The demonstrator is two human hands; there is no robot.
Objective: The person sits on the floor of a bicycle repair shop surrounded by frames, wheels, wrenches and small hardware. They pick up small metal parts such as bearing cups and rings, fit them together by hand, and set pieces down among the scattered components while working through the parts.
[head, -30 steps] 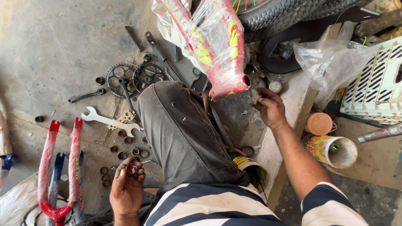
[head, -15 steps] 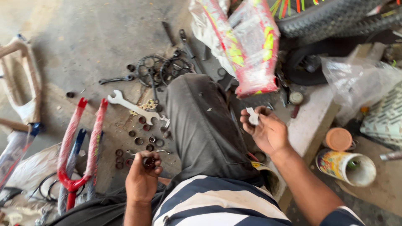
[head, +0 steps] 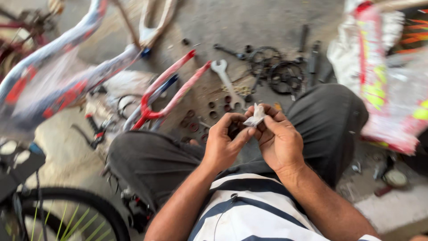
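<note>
Seated person, knees up in grey trousers (head: 160, 160), striped shirt (head: 254, 209) at bottom edge. Concrete floor (head: 249, 22) crowded on all sides.

Edges and room: left side taken by a wrapped bike frame (head: 58, 62), blurred, running from the left edge up to the top. Red fork (head: 171, 89) lies on the floor just left of the hands, legs pointing up-right. Black tyre (head: 84, 209) with green spokes fills the bottom-left corner. Right edge closed off by a second wrapped frame (head: 383, 85), red and yellow-green under plastic, close against the right knee. Ahead of the knees: a spanner (head: 226, 80), small rings and washers (head: 214, 111) scattered near it, chainrings (head: 276, 67) beyond. A bare strip of floor lies at top centre; the only other open room is the gap above the lap, between the knees.

Hands: both raised together over the lap, near picture centre. Left hand (head: 225, 143) curled, thumb and fingers (head: 236, 119) pinched on a small white packet (head: 255, 117). Right hand (head: 278, 140) likewise curled, fingertips closed on the same packet from the other side. The two hands touch at the fingertips. Packet is crumpled, sticks up slightly above the fingers; contents cannot be told. It is held off the floor, over the gap between the knees, in front of the rings.
</note>
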